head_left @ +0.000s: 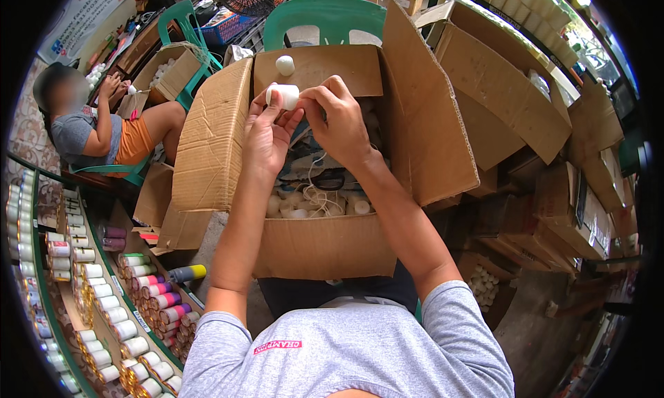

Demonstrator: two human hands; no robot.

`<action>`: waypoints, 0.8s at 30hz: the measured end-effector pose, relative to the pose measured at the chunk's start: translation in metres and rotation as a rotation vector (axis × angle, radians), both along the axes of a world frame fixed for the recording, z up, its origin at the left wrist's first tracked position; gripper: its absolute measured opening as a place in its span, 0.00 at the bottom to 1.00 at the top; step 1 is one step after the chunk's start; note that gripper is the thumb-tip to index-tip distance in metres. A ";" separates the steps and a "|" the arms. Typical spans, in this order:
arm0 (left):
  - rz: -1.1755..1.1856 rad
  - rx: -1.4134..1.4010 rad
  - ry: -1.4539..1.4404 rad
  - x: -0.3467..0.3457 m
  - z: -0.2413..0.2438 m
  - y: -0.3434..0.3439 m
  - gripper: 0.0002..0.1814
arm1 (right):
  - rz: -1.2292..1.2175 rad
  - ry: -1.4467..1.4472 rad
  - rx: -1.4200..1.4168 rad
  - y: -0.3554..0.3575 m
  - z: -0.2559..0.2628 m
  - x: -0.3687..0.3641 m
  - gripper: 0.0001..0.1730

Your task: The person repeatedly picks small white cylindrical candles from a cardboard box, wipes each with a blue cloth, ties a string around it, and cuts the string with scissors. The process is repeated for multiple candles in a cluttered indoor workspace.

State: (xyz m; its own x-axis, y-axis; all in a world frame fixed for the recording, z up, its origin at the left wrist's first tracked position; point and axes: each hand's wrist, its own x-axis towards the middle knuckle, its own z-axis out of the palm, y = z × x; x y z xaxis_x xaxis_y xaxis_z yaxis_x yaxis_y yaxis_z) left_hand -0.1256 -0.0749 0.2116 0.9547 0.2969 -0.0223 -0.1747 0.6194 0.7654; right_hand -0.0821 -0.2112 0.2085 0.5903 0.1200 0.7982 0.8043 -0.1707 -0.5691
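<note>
A short white candle (pixel 284 96) lies sideways in my left hand (pixel 270 136), pinched between thumb and fingers above an open cardboard box (pixel 324 247). At the candle's right end, the thumb and fingertips of my right hand (pixel 334 120) are pinched together; whatever is between them is too small to make out. Another white candle (pixel 285 65) rests by the box's far flap (pixel 324 76). Inside the box, loose white string (pixel 316 195) trails over pale candles (pixel 295 211). A dark loop, perhaps a scissors handle (pixel 330 180), lies near bluish cloth. My forearms hide part of the contents.
A green plastic chair (pixel 324 19) stands beyond the box. At left, a seated person (pixel 98 118) handles a small white item beside a box of white pieces (pixel 163 71). Shelves of candles (pixel 124 328) flank me at lower left; cardboard boxes (pixel 498 87) crowd the right.
</note>
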 end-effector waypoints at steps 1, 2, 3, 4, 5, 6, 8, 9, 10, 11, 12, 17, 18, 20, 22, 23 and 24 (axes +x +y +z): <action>-0.001 -0.010 0.007 0.002 0.000 0.002 0.19 | 0.022 0.003 0.009 0.001 -0.001 0.001 0.08; -0.002 -0.020 0.015 0.005 0.001 0.005 0.19 | 0.018 0.008 -0.002 0.001 -0.002 0.001 0.09; -0.002 -0.030 0.023 0.006 0.001 0.009 0.19 | 0.016 0.012 -0.013 0.001 -0.002 0.001 0.09; -0.005 -0.003 0.022 0.007 0.000 0.011 0.19 | 0.014 0.017 -0.023 0.000 -0.002 0.000 0.10; -0.008 0.024 0.021 0.008 0.000 0.014 0.19 | 0.011 0.082 -0.017 -0.001 -0.001 0.000 0.10; -0.016 0.050 0.022 0.009 0.001 0.013 0.19 | 0.004 0.149 -0.013 -0.003 -0.001 0.000 0.10; -0.031 0.083 0.013 0.008 0.001 0.012 0.20 | -0.006 0.241 -0.006 -0.005 0.002 -0.001 0.10; -0.038 0.100 0.010 0.007 0.001 0.011 0.20 | -0.008 0.268 -0.004 -0.005 0.004 -0.002 0.10; -0.048 0.100 0.007 0.006 -0.001 0.010 0.20 | -0.009 0.295 -0.001 -0.005 0.004 -0.003 0.10; -0.057 0.100 0.005 0.006 -0.003 0.008 0.20 | -0.017 0.268 -0.001 -0.004 0.002 -0.002 0.10; -0.066 0.098 0.000 0.006 -0.005 0.007 0.21 | -0.024 0.238 -0.003 -0.002 0.000 0.000 0.10; -0.044 0.027 0.016 0.012 -0.015 0.013 0.21 | 0.118 0.377 0.021 -0.003 -0.002 0.000 0.08; -0.034 0.031 0.004 0.012 -0.014 0.015 0.21 | 0.113 0.327 -0.010 -0.004 -0.003 0.001 0.07; -0.045 0.102 -0.014 0.008 -0.015 0.014 0.19 | 0.139 0.327 -0.013 -0.002 -0.003 0.001 0.06; -0.089 0.152 -0.001 0.006 -0.009 0.011 0.16 | 0.190 0.434 0.043 -0.001 0.000 -0.002 0.06; -0.124 0.166 0.020 0.005 -0.004 0.011 0.14 | 0.220 0.451 0.053 -0.002 0.000 -0.001 0.06; -0.160 0.184 0.041 0.003 -0.001 0.011 0.12 | 0.251 0.467 0.064 -0.003 0.001 0.002 0.07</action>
